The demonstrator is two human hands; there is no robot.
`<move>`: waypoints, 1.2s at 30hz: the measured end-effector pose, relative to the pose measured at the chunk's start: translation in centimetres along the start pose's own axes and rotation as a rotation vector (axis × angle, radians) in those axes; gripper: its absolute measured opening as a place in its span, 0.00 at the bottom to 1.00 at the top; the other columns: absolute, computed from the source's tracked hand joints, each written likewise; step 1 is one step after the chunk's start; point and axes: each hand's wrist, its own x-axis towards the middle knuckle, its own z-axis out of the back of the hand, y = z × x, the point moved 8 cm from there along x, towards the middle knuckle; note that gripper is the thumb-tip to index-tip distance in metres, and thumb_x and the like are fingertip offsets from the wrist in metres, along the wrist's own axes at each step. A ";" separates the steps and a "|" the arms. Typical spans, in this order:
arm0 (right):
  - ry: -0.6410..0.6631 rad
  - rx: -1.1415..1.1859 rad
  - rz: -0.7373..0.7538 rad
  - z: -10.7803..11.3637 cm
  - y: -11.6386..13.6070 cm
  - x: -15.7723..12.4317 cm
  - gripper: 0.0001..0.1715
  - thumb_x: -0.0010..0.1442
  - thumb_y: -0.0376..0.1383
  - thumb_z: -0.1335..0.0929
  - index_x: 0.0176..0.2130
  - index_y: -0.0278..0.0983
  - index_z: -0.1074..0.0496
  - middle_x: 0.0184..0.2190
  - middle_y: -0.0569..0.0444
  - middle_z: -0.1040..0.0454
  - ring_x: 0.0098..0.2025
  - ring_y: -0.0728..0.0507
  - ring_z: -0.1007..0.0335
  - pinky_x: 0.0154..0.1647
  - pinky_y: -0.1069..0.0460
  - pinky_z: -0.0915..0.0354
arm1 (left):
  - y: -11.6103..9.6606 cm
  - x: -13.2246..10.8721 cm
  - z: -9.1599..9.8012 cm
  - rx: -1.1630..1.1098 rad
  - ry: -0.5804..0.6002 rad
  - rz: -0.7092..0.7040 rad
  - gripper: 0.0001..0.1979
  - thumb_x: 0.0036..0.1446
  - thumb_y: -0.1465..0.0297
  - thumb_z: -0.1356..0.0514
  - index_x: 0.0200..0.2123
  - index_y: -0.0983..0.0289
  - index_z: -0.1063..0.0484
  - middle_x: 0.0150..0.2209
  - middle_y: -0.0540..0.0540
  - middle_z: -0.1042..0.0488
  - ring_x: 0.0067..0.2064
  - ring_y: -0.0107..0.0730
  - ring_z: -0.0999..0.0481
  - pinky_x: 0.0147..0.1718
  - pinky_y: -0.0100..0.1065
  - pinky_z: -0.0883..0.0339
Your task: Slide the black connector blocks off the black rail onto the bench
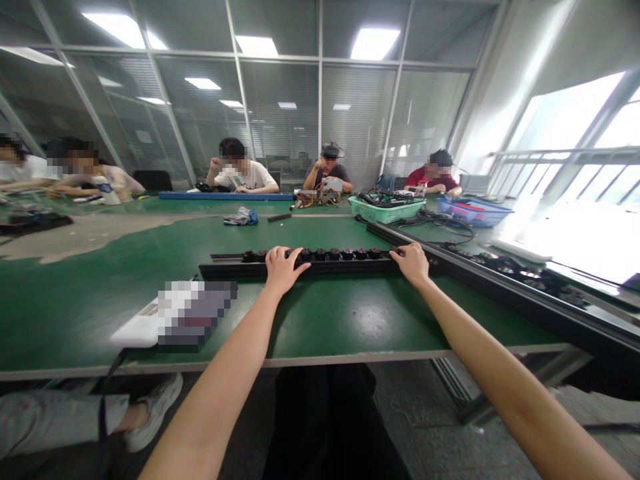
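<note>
A long black rail lies across the green table in front of me. Along its far side sits a row of small black round parts. My left hand reaches over the rail left of its middle, fingers on the far side and thumb on the near side. At the rail's right end, my right hand has its fingers bent and pressed together on the rail; the exact contact point is partly hidden. Just beyond that hand, a second, longer black rail runs diagonally toward the table's right front.
A white and dark flat item, partly pixelated, lies at the left front. A green basket of cables and a blue basket stand at the back right. A crumpled cloth lies farther back. Several people sit across the table.
</note>
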 end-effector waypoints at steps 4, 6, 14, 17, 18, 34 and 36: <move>-0.007 0.010 -0.004 0.2 -0.1 0.0 0.19 0.70 0.45 0.30 0.50 0.37 0.15 0.53 0.43 0.27 0.52 0.37 0.25 0.55 0.45 0.31 | 0.0 0.0 -0.1 0.004 0.002 0.000 0.30 0.70 0.49 0.39 0.69 0.54 0.25 0.64 0.66 0.30 0.69 0.58 0.38 0.71 0.56 0.47; -0.006 0.009 -0.007 0.2 -0.3 0.1 0.19 0.70 0.45 0.30 0.50 0.37 0.15 0.53 0.43 0.26 0.52 0.36 0.25 0.55 0.45 0.30 | 0.0 0.1 -0.1 0.003 0.006 0.003 0.30 0.70 0.49 0.38 0.69 0.54 0.25 0.64 0.66 0.30 0.69 0.58 0.38 0.71 0.56 0.47; 0.002 0.003 -0.017 0.0 -0.8 0.5 0.21 0.70 0.45 0.30 0.52 0.35 0.16 0.56 0.40 0.26 0.54 0.34 0.25 0.57 0.43 0.30 | 0.1 0.1 -0.1 -0.009 0.007 0.008 0.29 0.70 0.49 0.39 0.69 0.53 0.25 0.63 0.66 0.30 0.69 0.58 0.38 0.71 0.56 0.48; 0.004 0.008 -0.013 0.0 -1.0 0.7 0.21 0.70 0.45 0.30 0.52 0.35 0.15 0.55 0.40 0.26 0.55 0.34 0.25 0.57 0.42 0.30 | 0.0 0.0 0.0 -0.007 0.009 0.010 0.30 0.70 0.49 0.38 0.69 0.54 0.25 0.64 0.66 0.30 0.69 0.58 0.39 0.72 0.56 0.48; 0.005 0.008 -0.013 0.0 -1.1 0.8 0.21 0.70 0.45 0.30 0.52 0.35 0.15 0.55 0.40 0.26 0.55 0.34 0.25 0.57 0.42 0.30 | 0.0 0.0 0.0 -0.006 0.009 0.012 0.30 0.70 0.49 0.38 0.69 0.54 0.25 0.64 0.66 0.30 0.69 0.58 0.38 0.71 0.56 0.47; 0.002 0.025 -0.034 0.5 -2.1 1.2 0.19 0.68 0.45 0.29 0.50 0.37 0.15 0.55 0.41 0.25 0.56 0.33 0.26 0.59 0.42 0.31 | 0.0 0.0 0.0 0.002 0.012 0.009 0.30 0.70 0.49 0.38 0.69 0.54 0.25 0.64 0.66 0.29 0.69 0.58 0.38 0.71 0.57 0.47; 0.003 0.015 -0.041 0.7 -2.2 1.2 0.20 0.68 0.45 0.29 0.51 0.37 0.15 0.55 0.41 0.25 0.56 0.33 0.26 0.58 0.42 0.31 | 0.0 0.0 0.0 0.003 0.011 0.007 0.30 0.70 0.49 0.39 0.69 0.54 0.25 0.64 0.66 0.29 0.69 0.58 0.38 0.71 0.56 0.47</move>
